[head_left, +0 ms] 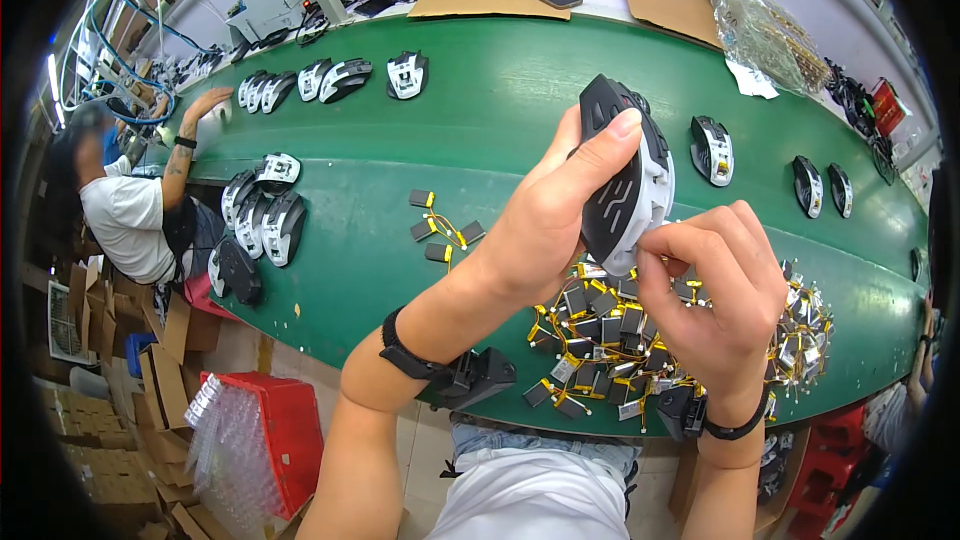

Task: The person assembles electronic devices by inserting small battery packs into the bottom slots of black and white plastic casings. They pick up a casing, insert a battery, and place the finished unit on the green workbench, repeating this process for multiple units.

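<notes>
My left hand [545,210] grips a black and white computer mouse [625,180] and holds it tilted above the green bench, thumb across its upper part. White inner plastic shows along the mouse's right side. At its lower white end, my right hand [715,285] is closed in a pinch, with thumb and forefinger touching or almost touching the plastic. Whatever sits between those fingertips is hidden. Below both hands spreads a pile of small battery packs [600,330] with yellow tape and thin wires. Several more battery packs [438,252] lie left of the pile.
Partly assembled mice stand on the green bench [500,60]: a cluster [265,215] at left, a row [345,80] at the back, and another mouse [712,152] at right. A co-worker's hand [208,103] reaches in at far left. A red crate [285,440] stands below left.
</notes>
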Available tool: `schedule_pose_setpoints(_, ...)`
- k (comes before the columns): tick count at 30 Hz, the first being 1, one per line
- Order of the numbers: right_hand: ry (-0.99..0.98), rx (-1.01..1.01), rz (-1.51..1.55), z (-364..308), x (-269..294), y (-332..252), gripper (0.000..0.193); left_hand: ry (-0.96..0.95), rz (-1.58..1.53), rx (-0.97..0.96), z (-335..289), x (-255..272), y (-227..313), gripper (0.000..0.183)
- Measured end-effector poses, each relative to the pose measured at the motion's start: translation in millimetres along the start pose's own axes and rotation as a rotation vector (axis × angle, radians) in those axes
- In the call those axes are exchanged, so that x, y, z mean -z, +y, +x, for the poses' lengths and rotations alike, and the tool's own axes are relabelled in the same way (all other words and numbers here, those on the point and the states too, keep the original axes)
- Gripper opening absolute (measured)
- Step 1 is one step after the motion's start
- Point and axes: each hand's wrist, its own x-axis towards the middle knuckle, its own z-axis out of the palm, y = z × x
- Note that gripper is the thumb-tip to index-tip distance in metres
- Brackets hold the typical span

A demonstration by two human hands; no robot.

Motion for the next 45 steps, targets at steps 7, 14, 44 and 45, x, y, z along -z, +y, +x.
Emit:
schedule_pose_setpoints(7, 0.017, 0.085, 0.008, -2.4, -4.3, 2.0, 0.028, 0.043, -0.098, -0.049, 3.1, 6.8, -7.4, 0.037)
schedule_pose_setpoints(14, 0.018, 0.082, 0.066, -3.0, -11.6, -2.0, 0.026, 0.225, -0.126, -0.176, -3.3, -9.3, -12.0, 0.046)
schedule_pose_setpoints(44, -0.204, -0.893, 1.578, -8.0, -6.8, 6.5, 0.017, -0.061, 0.252, -0.478, -7.0, -17.7, -0.4, 0.079)
schedule_pose_setpoints(45, -0.201, -0.89, 1.598, -8.8, -7.7, 6.8, 0.016, -0.049, 0.242, -0.458, -8.0, -18.7, 0.6, 0.078)
